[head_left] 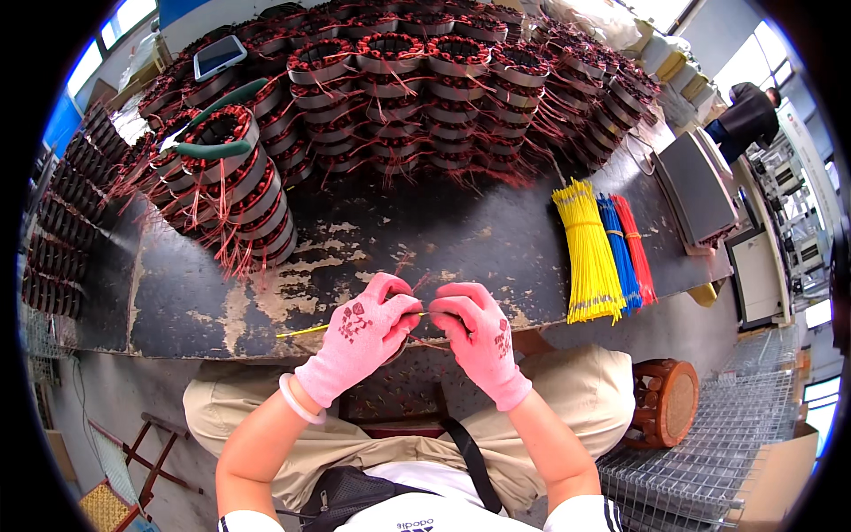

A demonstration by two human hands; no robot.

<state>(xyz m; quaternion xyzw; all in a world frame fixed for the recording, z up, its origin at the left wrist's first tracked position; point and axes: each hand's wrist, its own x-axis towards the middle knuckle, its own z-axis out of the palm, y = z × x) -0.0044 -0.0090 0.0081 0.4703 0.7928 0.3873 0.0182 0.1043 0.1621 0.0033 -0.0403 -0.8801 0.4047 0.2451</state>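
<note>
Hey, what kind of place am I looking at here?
Most likely a factory workbench for assembling electric motors. Stacks of copper-wound motor cores cover the worn dark table, bundles of yellow, blue and red sleeves lie ready, and both gloved hands, left hand and right hand, work a thin yellow sleeve.

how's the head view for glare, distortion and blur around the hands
Head view: strong fisheye, the bench edge bows and the corners go black; windows at upper left and right blow out white, and the worn bench top shows a dull sheen; the left hand and right hand in pink gloves are sharp mid-frame, pinching a thin yellow tube; stator stacks soften slightly toward the rim.
</note>
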